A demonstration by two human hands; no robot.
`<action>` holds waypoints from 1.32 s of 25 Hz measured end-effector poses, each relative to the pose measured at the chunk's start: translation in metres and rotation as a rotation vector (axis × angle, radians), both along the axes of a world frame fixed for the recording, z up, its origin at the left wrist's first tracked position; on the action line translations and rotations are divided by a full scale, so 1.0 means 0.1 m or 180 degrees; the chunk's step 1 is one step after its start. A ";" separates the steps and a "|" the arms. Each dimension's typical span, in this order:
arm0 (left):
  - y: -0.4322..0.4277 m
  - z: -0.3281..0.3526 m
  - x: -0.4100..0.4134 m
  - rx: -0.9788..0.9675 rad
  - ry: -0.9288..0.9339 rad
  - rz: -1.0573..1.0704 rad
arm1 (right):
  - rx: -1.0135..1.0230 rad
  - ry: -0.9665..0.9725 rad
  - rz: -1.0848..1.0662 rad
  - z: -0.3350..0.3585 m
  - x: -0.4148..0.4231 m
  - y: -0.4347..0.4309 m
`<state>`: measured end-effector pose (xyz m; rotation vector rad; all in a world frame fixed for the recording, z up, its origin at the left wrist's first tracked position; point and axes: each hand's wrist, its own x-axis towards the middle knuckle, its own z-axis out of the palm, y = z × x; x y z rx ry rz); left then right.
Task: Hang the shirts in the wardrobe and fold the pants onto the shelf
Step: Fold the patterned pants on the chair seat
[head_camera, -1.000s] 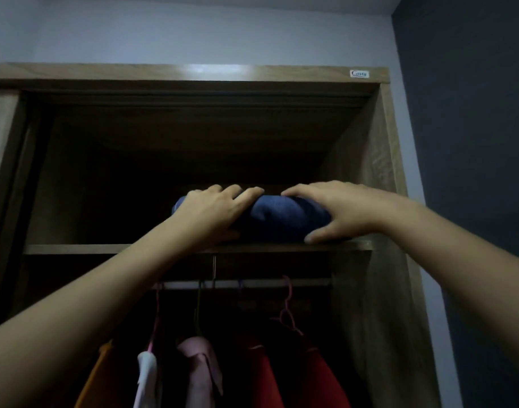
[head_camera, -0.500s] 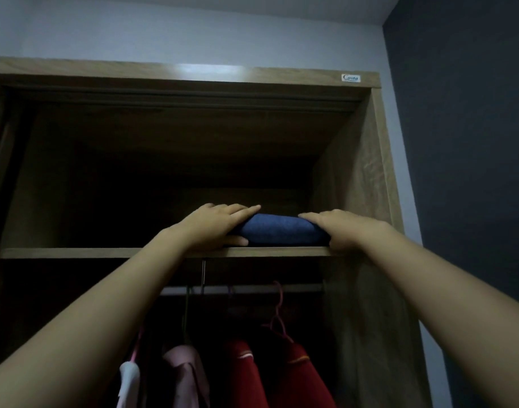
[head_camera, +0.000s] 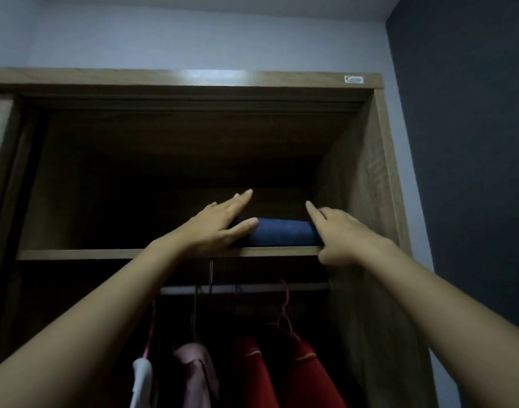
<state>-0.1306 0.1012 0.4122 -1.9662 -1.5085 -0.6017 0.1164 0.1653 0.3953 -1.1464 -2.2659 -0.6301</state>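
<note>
Folded pants (head_camera: pixel 282 235), dark blue, lie on the upper shelf (head_camera: pixel 105 254) of the wardrobe (head_camera: pixel 367 184), at the shelf's right end, close to the right side wall and just behind the front edge. Left hand (head_camera: pixel 220 228) is flat and released, fingers extended; its thumb lies against the left end of the pants, the other fingers reach over and past the fabric toward the dark back of the compartment. Right hand (head_camera: pixel 337 234) sits at the right end of the pants, index finger stretched up and inward, remaining fingers loosely curled; palm side faces the fabric, thumb drops below the shelf edge. It grips nothing; contact with the cloth looks light, but whether it truly touches cannot be told. Both forearms are bare and raised from below. Under the shelf runs a metal rail (head_camera: pixel 246 288) carrying hangers. Garments on the rail, left to right: white shirt (head_camera: pixel 142 378), pink shirt (head_camera: pixel 196 372), two red shirts (head_camera: pixel 284 375). Lighting is dim; the shelf interior to the left of the hands is in shadow. Small brand sticker (head_camera: pixel 353 79) is on the wardrobe's top front board, right end.
</note>
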 end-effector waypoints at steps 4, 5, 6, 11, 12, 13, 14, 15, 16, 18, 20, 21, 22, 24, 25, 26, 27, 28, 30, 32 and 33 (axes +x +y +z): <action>-0.37 -0.54 -0.14 0.0562 0.0322 0.0493 | 0.0370 0.0461 0.0868 -0.43 -0.43 -0.37; -0.51 -0.77 -0.24 0.0618 0.0237 0.0587 | 0.0426 0.0531 0.1045 -0.63 -0.61 -0.45; -0.66 -1.02 -0.36 0.0592 0.0104 0.0663 | 0.0496 0.0589 0.1233 -0.87 -0.82 -0.53; -1.69 -2.56 -1.03 0.0022 -0.0026 0.1464 | 0.0000 0.0703 0.2090 -2.50 -1.85 -1.18; -1.99 -2.90 -1.17 -0.0225 -0.0119 0.1637 | -0.0192 0.0591 0.2230 -2.85 -2.04 -1.38; -2.22 -3.22 -1.28 -0.0449 -0.0213 0.1741 | -0.0336 0.0473 0.2308 -3.16 -2.16 -1.54; -2.58 -3.59 -1.38 -0.0772 -0.0345 0.1902 | -0.0477 0.0321 0.2415 -3.50 -2.32 -1.78; -2.94 -3.94 -1.45 -0.1102 -0.0463 0.2002 | -0.0607 0.0129 0.2530 -3.84 -2.45 -2.00; -3.29 -4.28 -1.48 -0.1367 -0.0545 0.2161 | -0.0821 -0.0082 0.2598 -4.17 -2.56 -2.24; -3.86 -4.92 -1.52 -0.1735 -0.0627 0.2486 | -0.1217 -0.0465 0.2677 -4.76 -2.70 -2.67; -4.48 -5.53 -1.44 -0.2189 -0.0866 0.2678 | -0.1483 -0.0871 0.2808 -5.44 -2.77 -3.14; -4.77 -5.86 -1.38 -0.2419 -0.0989 0.2781 | -0.1634 -0.1105 0.2858 -5.79 -2.78 -3.37; -5.05 -6.17 -1.31 -0.2675 -0.1181 0.2890 | -0.1816 -0.1336 0.2896 -6.11 -2.77 -3.57; -5.54 -6.72 -1.15 -0.3092 -0.1447 0.3077 | -0.2124 -0.1726 0.3005 -6.68 -2.71 -3.90; -5.74 -6.97 -1.06 -0.3262 -0.1531 0.3134 | -0.2246 -0.1913 0.3045 -6.93 -2.68 -4.03; -5.90 -7.19 -0.97 -0.3419 -0.1616 0.3172 | -0.2298 -0.2105 0.3085 -7.16 -2.65 -4.11; -6.03 -7.42 -0.88 -0.3550 -0.1711 0.3190 | -0.2326 -0.2310 0.3154 -7.38 -2.63 -4.17; -6.17 -7.68 -0.79 -0.3688 -0.1786 0.3177 | -0.2338 -0.2520 0.3198 -7.64 -2.61 -4.24; -6.37 -8.22 -0.57 -0.3942 -0.1820 0.3075 | -0.2223 -0.2937 0.3324 -8.19 -2.57 -4.34; -6.46 -8.80 -0.33 -0.4108 -0.2088 0.2998 | -0.2119 -0.3679 0.3285 -8.71 -2.51 -4.44; -6.46 -9.07 -0.22 -0.4184 -0.2202 0.2987 | -0.2039 -0.3980 0.3216 -8.95 -2.47 -4.46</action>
